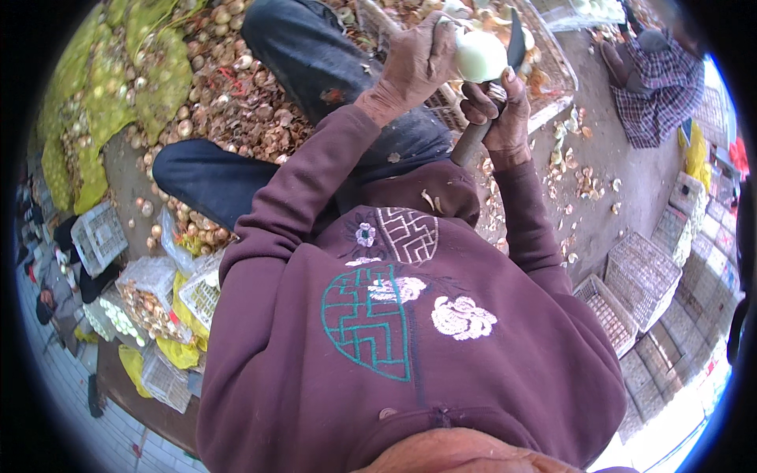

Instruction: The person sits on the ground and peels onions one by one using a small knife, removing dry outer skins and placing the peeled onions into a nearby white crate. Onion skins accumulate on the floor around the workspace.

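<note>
My left hand (419,58) grips a pale, peeled onion (481,56) by its left side, above a plastic crate (569,71) that holds onion skins. In my right hand (501,115) is a knife, its handle (470,143) pointing down towards my lap. The dark curved blade (517,41) stands up just right of the onion. My right thumb is at the onion's lower right edge. Whether the blade touches the onion cannot be told.
Unpeeled onions (185,128) and loose skins (260,121) lie to the left, beside yellow mesh sacks (97,118). A person in a checked garment (656,88) sits at upper right. Empty-looking crates (641,278) stand at lower right. Another person (53,295) is at far left, near more crates (99,236).
</note>
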Available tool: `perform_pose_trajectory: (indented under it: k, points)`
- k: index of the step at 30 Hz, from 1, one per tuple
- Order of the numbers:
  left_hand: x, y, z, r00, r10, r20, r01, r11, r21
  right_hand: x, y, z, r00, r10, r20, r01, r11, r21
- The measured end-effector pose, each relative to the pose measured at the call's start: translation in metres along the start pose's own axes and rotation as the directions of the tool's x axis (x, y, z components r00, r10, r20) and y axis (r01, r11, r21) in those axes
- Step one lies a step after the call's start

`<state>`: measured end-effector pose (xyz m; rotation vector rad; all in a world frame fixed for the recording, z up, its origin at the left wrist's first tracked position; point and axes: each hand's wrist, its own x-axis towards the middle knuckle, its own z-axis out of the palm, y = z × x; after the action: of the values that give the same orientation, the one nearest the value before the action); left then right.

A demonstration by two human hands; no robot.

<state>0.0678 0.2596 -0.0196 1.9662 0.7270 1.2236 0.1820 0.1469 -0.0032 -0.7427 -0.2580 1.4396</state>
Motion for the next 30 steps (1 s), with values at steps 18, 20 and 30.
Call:
perform_pose_trajectory:
  k: [18, 20, 30]
  points:
    - [0.032, 0.015, 0.062, 0.817, -0.480, 0.319, 0.562, 0.538, -0.628, -0.016, -0.048, -0.069, 0.979, -0.206, -0.003, 0.179, 0.844, 0.506]
    - [0.041, -0.024, 0.059, 0.962, -0.168, 0.217, 0.243, 0.889, -0.387, -0.013, -0.053, -0.071, 0.970, -0.238, 0.053, 0.186, 0.863, 0.470]
    - [0.005, 0.026, -0.056, 0.896, 0.154, 0.416, -0.082, 0.979, -0.185, -0.004, -0.014, 0.026, 0.993, -0.119, 0.015, 0.098, 0.730, -0.676]
